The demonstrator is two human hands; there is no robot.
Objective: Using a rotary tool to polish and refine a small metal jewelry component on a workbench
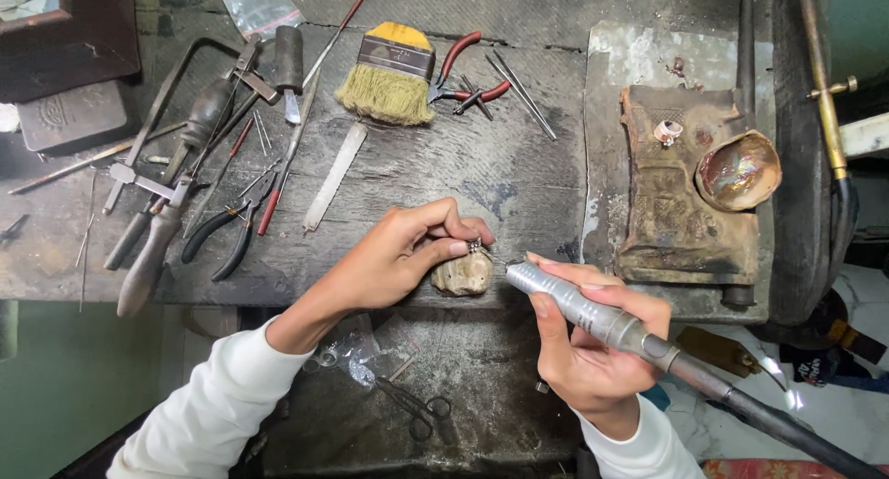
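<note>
My left hand pinches a small metal ring-like piece against a worn wooden peg at the bench's front edge. My right hand grips a silver rotary handpiece like a pen. Its tip points left and sits right at the small piece. A dark flexible shaft runs from the handpiece off to the lower right. Both arms wear white sleeves.
Dark worn workbench with a brush, red-handled pliers, a flat file, black pliers, a saw frame. A charred block holding a small ring and a shallow bowl lie right. Scissors lie below.
</note>
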